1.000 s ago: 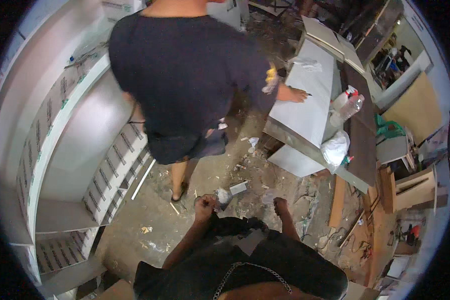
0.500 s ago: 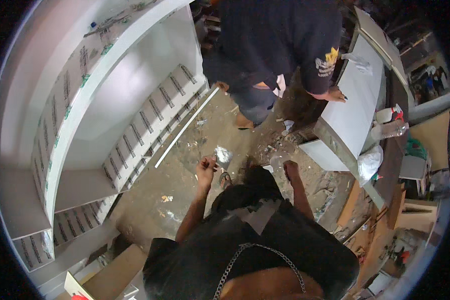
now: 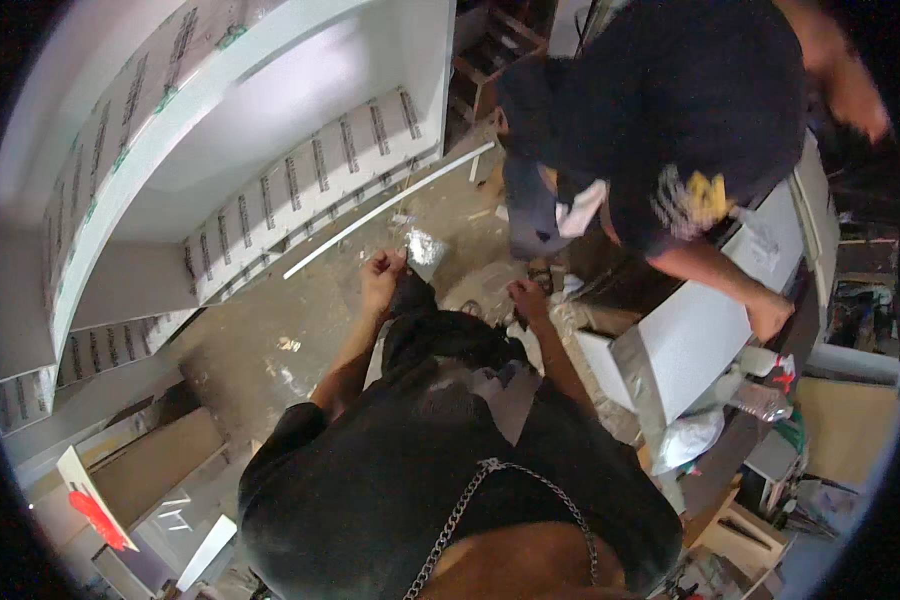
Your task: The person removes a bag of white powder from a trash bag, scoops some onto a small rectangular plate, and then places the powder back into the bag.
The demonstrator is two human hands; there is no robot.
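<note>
My left hand (image 3: 382,282) is raised in front of my body, thumb and fingers pinched together; anything between them is too small to make out. Over to the right, my right hand (image 3: 528,300) is curled closed around a small dark thing that I cannot identify. Beyond my left hand, a long thin white strip (image 3: 388,212) slants up to a co-worker (image 3: 660,120) in dark clothes, its far end near that person's hand. Neither of my hands touches the strip. A bright, shiny patch (image 3: 426,248) shows on the floor just past my left hand.
A large white cabinet (image 3: 300,110) with print-covered film stands at the left. On the right is a white panelled unit (image 3: 715,310), with a spray bottle (image 3: 765,362), a clear bottle (image 3: 760,400) and a white plastic bag (image 3: 688,440) beside it. Boards (image 3: 155,460) lie at lower left.
The view has turned, and the co-worker now appears farther right, leaning with one forearm over the white unit. Both my hands stay raised and closed, looking slightly nearer the strip.
</note>
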